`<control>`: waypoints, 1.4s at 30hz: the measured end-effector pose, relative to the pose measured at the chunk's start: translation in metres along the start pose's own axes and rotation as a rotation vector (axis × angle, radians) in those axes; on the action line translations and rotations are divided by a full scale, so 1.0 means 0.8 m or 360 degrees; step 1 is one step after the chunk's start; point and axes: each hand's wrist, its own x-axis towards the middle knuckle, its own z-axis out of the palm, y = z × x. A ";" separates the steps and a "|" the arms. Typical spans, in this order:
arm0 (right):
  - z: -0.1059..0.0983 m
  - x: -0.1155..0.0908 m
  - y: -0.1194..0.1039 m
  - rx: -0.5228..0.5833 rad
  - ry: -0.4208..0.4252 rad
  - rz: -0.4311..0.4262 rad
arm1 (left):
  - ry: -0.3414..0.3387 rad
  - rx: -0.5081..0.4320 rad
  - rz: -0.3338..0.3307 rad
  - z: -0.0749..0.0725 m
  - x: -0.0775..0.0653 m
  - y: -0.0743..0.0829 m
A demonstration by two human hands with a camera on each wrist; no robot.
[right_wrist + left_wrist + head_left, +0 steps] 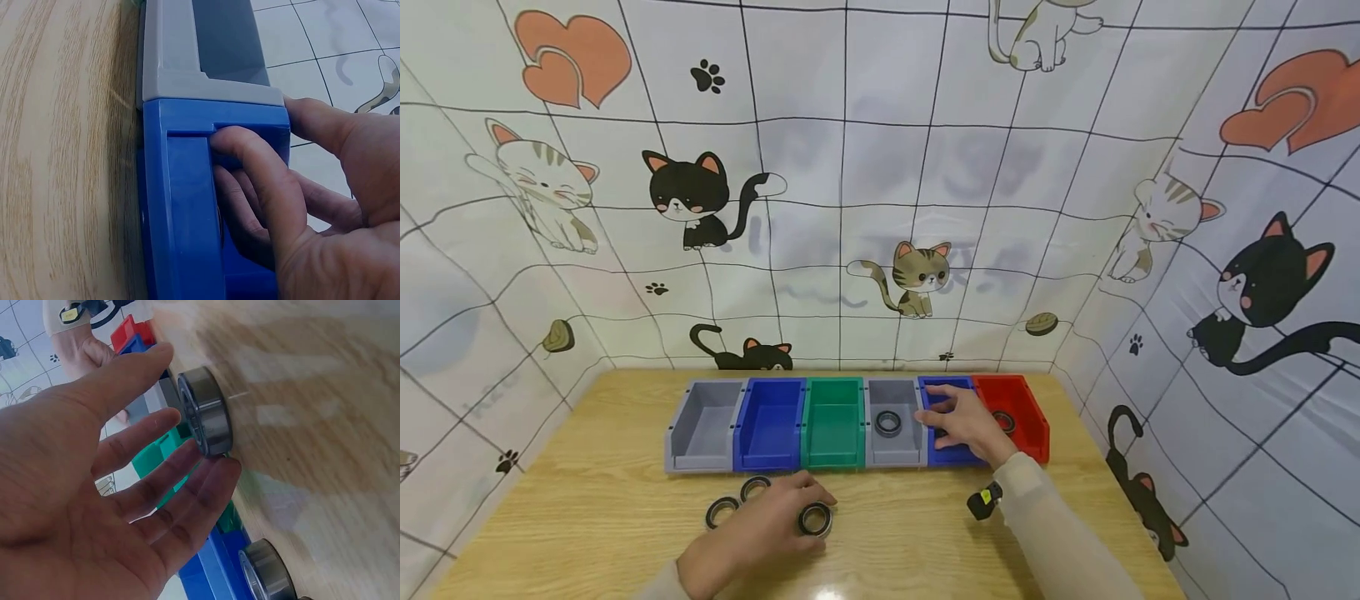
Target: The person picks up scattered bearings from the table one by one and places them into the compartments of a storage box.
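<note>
My left hand [767, 521] reaches over the table, thumb and fingers spread around a ball bearing [815, 519]. In the left wrist view that bearing [209, 412] lies on the wood, fingertips right at its near side. Two more bearings [722, 511] lie on the table to the left, partly behind the hand. My right hand [962, 421] is at the right blue bin [955, 456], fingers spread and dipping inside. In the right wrist view the thumb is just behind the bin's front wall [187, 206], where a thin dark edge shows; the hand hides most of the inside.
Six bins stand in a row: grey [700, 461], blue [767, 460], green [833, 458], grey, blue and red. One bearing [888, 424] lies in the right grey bin, another [1003, 422] in the red bin [1033, 433]. A cat-print cloth [842, 183] hangs behind.
</note>
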 end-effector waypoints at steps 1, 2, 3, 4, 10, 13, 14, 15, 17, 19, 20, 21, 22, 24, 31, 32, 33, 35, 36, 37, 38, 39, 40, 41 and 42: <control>0.000 0.000 0.000 0.0004 0.0001 0.0002 | 0.0000 -0.0003 0.0017 0.001 0.000 -0.001; -0.001 -0.001 0.001 0.0011 0.0004 0.0003 | -0.0004 -0.0009 0.0021 0.002 0.000 -0.001; -0.001 -0.001 0.001 0.0014 0.0006 0.0001 | -0.0003 0.0004 0.0025 0.002 0.000 -0.002; -0.001 -0.001 0.001 0.0017 0.0009 0.0000 | -0.0002 0.0016 0.0021 0.003 0.000 -0.002; 0.000 0.000 0.002 0.0028 0.0000 0.0001 | 0.0001 0.0053 0.0005 0.006 0.000 -0.006; 0.001 0.000 0.003 0.0030 0.0005 0.0005 | -0.0003 0.0042 0.0012 0.007 0.000 -0.006; 0.001 0.000 0.004 0.0029 0.0006 0.0005 | -0.0007 0.0039 0.0010 0.007 0.000 -0.006; 0.001 0.000 0.004 0.0032 0.0007 0.0006 | -0.0009 0.0038 0.0008 0.007 0.000 -0.006; 0.002 0.001 0.005 0.0034 0.0005 0.0007 | -0.0020 0.0035 0.0000 0.007 0.000 -0.006; 0.002 0.002 0.006 0.0037 0.0004 0.0009 | -0.0029 0.0034 -0.0005 0.007 0.000 -0.006; 0.001 0.002 0.006 0.0038 0.0005 0.0011 | -0.0031 0.0036 -0.0004 0.007 0.000 -0.006; 0.001 0.003 0.007 0.0041 0.0007 0.0012 | -0.0032 0.0038 -0.0002 0.007 0.001 -0.006; 0.001 0.003 0.007 0.0041 0.0006 0.0013 | -0.0033 0.0042 0.0000 0.007 0.001 -0.006; 0.000 0.004 0.007 0.0038 0.0010 0.0015 | -0.0027 0.0054 0.0009 0.008 0.001 -0.006; 0.001 0.003 0.005 0.0029 0.0025 0.0013 | -0.0024 0.0052 0.0041 0.005 0.003 -0.005; 0.002 0.003 0.005 0.0030 0.0024 0.0015 | -0.0027 0.0051 0.0043 0.005 0.003 -0.005; 0.002 0.003 0.005 0.0027 0.0023 0.0014 | -0.0028 0.0052 0.0045 0.005 0.003 -0.005; 0.004 0.002 0.004 0.0021 0.0023 0.0015 | -0.0032 0.0055 0.0046 0.005 0.004 -0.006; 0.004 0.002 0.004 0.0017 0.0024 0.0016 | -0.0032 0.0057 0.0047 0.005 0.004 -0.006; 0.004 0.002 0.004 0.0016 0.0027 0.0020 | -0.0032 0.0059 0.0047 0.004 0.004 -0.005; 0.004 0.002 0.003 0.0014 0.0031 0.0024 | -0.0034 0.0057 0.0046 0.004 0.004 -0.005; 0.004 0.001 0.003 0.0012 0.0035 0.0025 | -0.0033 0.0057 0.0046 0.004 0.004 -0.005; 0.004 0.001 0.002 0.0012 0.0036 0.0026 | -0.0034 0.0056 0.0045 0.004 0.005 -0.005; 0.004 0.001 0.002 0.0011 0.0037 0.0027 | -0.0034 0.0054 0.0044 0.003 0.005 -0.004; 0.004 0.001 0.002 0.0010 0.0038 0.0028 | -0.0034 0.0054 0.0042 0.003 0.005 -0.004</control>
